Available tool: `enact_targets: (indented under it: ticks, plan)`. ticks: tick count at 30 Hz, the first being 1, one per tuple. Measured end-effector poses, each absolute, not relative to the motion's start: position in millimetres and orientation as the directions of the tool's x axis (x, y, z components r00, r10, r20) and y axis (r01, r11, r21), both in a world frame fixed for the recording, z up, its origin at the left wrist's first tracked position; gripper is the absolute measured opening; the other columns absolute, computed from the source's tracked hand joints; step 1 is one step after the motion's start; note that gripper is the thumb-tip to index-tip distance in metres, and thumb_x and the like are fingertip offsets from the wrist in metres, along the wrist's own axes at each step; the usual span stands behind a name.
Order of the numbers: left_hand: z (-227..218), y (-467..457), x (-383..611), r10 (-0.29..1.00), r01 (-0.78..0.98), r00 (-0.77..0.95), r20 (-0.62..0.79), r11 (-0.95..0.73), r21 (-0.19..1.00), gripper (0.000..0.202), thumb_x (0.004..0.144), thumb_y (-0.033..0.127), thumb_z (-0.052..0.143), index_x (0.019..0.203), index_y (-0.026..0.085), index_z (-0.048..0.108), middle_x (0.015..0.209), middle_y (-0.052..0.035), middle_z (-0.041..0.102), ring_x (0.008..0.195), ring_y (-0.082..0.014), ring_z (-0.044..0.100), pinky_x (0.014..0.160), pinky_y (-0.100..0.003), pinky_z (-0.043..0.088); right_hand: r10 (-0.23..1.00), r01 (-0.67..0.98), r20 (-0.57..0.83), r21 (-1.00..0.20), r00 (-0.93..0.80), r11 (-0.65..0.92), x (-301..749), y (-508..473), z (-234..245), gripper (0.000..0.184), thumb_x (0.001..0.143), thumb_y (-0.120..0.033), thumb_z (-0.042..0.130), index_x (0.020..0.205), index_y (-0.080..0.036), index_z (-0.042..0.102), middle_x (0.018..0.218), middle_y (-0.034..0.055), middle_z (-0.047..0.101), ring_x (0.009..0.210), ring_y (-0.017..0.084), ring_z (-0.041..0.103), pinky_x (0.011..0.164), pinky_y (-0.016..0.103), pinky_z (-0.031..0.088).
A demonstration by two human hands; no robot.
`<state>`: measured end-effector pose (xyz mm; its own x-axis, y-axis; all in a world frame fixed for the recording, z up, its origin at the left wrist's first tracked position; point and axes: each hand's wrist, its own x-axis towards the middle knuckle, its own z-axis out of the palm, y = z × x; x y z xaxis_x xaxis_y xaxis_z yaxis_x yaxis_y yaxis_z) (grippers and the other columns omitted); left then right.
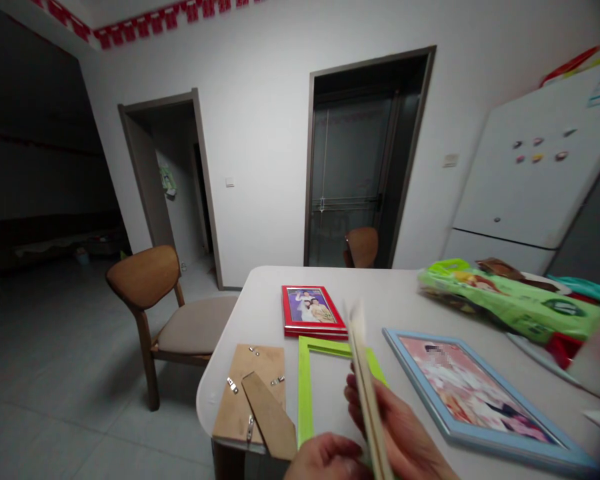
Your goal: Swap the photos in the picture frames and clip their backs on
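Right hand (397,427) curled around a thin flat panel (366,393), fingers closed on it, the panel edge-on at bottom centre, its material unclear. Left hand (325,459) just beside the panel's lower end, cut off by the bottom edge, its grip impossible to tell. Under the panel, a lime-green picture frame (305,393); left of that, a brown frame backing (247,393) with metal clips (233,385); right, a blue picture frame (417,383); farther up, a red picture frame (314,333). All 3 frames flat on a white table (380,293).

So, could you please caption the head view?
The right hand holds a thin panel beside the left hand, over a green frame, near a red frame and blue frame.
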<state>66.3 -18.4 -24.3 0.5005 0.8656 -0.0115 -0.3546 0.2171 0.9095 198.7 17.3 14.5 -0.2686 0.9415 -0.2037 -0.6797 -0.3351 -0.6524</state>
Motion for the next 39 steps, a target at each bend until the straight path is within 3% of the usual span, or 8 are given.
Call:
enact_targets:
  ticks: [3,5,8,12,17,22,27,39]
  plan:
    - [-18,-12,46,0.977,-0.022,0.210,0.038,-0.035,0.999,0.029,0.066,0.026,0.057,0.092,0.013,0.053,0.089,-0.0082,0.061,0.087,-0.0213,0.056,0.078,-0.032,0.041,0.932,-0.534,-0.332,-0.766,-0.146,-0.357,227,26,18,0.037,0.065,-0.025,0.060,0.100,-0.017,0.049,0.067,0.0032,0.065,0.058,0.017,0.062,0.055,0.028,0.050]
    - [-16,-9,32,0.990,0.239,0.075,0.122,-0.136,0.961,0.029,0.069,0.022,0.049,0.097,0.014,0.052,0.097,-0.0087,0.059,0.092,-0.0204,0.053,0.082,-0.032,0.040,0.928,-0.430,-0.371,-0.835,-0.023,-0.344,243,35,13,0.047,0.064,-0.024,0.061,0.107,-0.018,0.042,0.069,0.0045,0.066,0.060,0.020,0.063,0.055,0.032,0.050]
    - [-20,-6,24,0.978,0.505,0.134,0.159,-0.206,0.839,0.041,0.065,0.017,0.048,0.106,0.012,0.049,0.111,-0.0115,0.053,0.103,-0.0218,0.047,0.090,-0.034,0.035,0.921,-0.271,-0.376,-0.901,0.098,-0.339,253,46,-1,0.051,0.064,-0.023,0.059,0.109,-0.017,0.037,0.068,0.0058,0.067,0.060,0.022,0.063,0.053,0.033,0.050]
    - [-31,-7,32,0.945,0.673,0.319,0.072,-0.279,0.684,0.061,0.059,0.018,0.054,0.116,0.004,0.041,0.125,-0.0186,0.039,0.117,-0.0266,0.033,0.099,-0.039,0.025,0.934,-0.132,-0.347,-0.933,0.080,-0.336,247,54,-13,0.044,0.065,-0.023,0.055,0.106,-0.016,0.039,0.071,0.0074,0.067,0.061,0.023,0.063,0.053,0.033,0.051]
    - [-29,-8,40,0.936,0.741,0.347,0.058,-0.312,0.595,0.064,0.057,0.020,0.059,0.115,0.002,0.042,0.124,-0.0212,0.039,0.116,-0.0292,0.033,0.098,-0.042,0.026,0.962,0.034,-0.262,-0.964,0.078,-0.265,240,62,-9,0.037,0.063,-0.022,0.056,0.098,-0.015,0.046,0.077,0.0088,0.067,0.067,0.022,0.064,0.055,0.028,0.051]
    - [-32,-5,42,0.919,0.753,0.386,0.081,-0.365,0.547,0.076,0.048,0.023,0.070,0.115,0.003,0.042,0.123,-0.0216,0.040,0.114,-0.0322,0.033,0.096,-0.047,0.025,0.960,-0.026,-0.280,-0.960,0.024,-0.280,242,64,-6,0.040,0.064,-0.024,0.054,0.102,-0.015,0.043,0.072,0.0073,0.067,0.058,0.020,0.063,0.054,0.031,0.051]
    - [-33,-5,45,0.929,0.704,0.355,0.105,-0.340,0.624,0.077,0.045,0.025,0.072,0.115,0.010,0.044,0.123,-0.0192,0.042,0.114,-0.0335,0.033,0.095,-0.049,0.025,0.959,-0.040,-0.281,-0.959,-0.021,-0.282,240,64,-5,0.037,0.063,-0.024,0.057,0.097,-0.015,0.046,0.068,0.0061,0.067,0.056,0.020,0.063,0.054,0.032,0.050]
    - [-40,-2,43,0.926,0.673,0.361,0.113,-0.342,0.656,0.088,0.041,0.018,0.075,0.120,0.008,0.037,0.123,-0.0191,0.041,0.113,-0.0346,0.032,0.096,-0.047,0.025,0.959,-0.074,-0.279,-0.957,-0.049,-0.282,246,73,-5,0.040,0.061,-0.023,0.060,0.097,-0.015,0.046,0.068,0.0059,0.067,0.058,0.021,0.063,0.056,0.034,0.050]
